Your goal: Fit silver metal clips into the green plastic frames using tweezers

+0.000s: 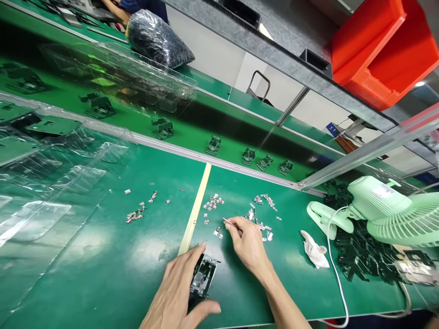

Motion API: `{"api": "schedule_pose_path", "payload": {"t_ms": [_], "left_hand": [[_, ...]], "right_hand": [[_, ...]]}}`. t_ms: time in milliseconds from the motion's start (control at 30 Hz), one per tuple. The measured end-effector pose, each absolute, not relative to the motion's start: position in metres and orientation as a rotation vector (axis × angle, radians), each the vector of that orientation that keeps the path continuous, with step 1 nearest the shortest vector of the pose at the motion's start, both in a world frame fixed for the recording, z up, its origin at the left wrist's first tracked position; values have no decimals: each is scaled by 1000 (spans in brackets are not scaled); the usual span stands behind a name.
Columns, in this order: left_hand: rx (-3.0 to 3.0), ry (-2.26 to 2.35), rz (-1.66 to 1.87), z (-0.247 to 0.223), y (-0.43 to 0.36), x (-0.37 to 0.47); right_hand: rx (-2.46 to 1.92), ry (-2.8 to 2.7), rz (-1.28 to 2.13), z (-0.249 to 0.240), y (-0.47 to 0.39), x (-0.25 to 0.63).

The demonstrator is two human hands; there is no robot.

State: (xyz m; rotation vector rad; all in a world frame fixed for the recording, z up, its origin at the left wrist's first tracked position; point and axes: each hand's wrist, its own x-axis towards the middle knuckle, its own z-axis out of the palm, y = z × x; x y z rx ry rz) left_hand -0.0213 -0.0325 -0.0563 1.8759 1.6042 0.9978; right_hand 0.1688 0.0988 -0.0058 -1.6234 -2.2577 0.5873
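Note:
My left hand (174, 288) curves around the left side of a small black metal assembly (205, 274) on the green bench, with its fingers at the far end and its thumb at the near end. In my right hand (247, 242), a thin pointed metal tool (227, 221) is pinched between thumb and fingers, its tip pointing left; most of the tool is hidden. Below that tip lie a few small silver metal parts (218, 231). A cluster of similar parts (213, 202) sits farther back, and more silver pieces (269, 201) are scattered beyond my right hand.
Several black assemblies (213, 145) stand on the green conveyor behind the metal rail. Clear plastic trays (37, 219) are at left. A pale green fan (377, 196), its white cable, a crumpled tissue (313, 250) and black parts (360, 256) are at right. An orange bin (370, 55) hangs above.

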Motion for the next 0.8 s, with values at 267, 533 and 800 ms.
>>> {"api": "schedule_pose_path", "payload": {"t_ms": [267, 533, 800], "left_hand": [[1868, 1636, 918, -53, -35, -19], [1898, 1682, 929, -52, -34, -19], [2372, 1607, 1449, -20, -48, -11]], "right_hand": [[-1599, -2247, 656, -9, 87, 173], [-1638, -2131, 775, -7, 80, 166], [-1474, -1392, 1770, 42, 19, 164]]}}
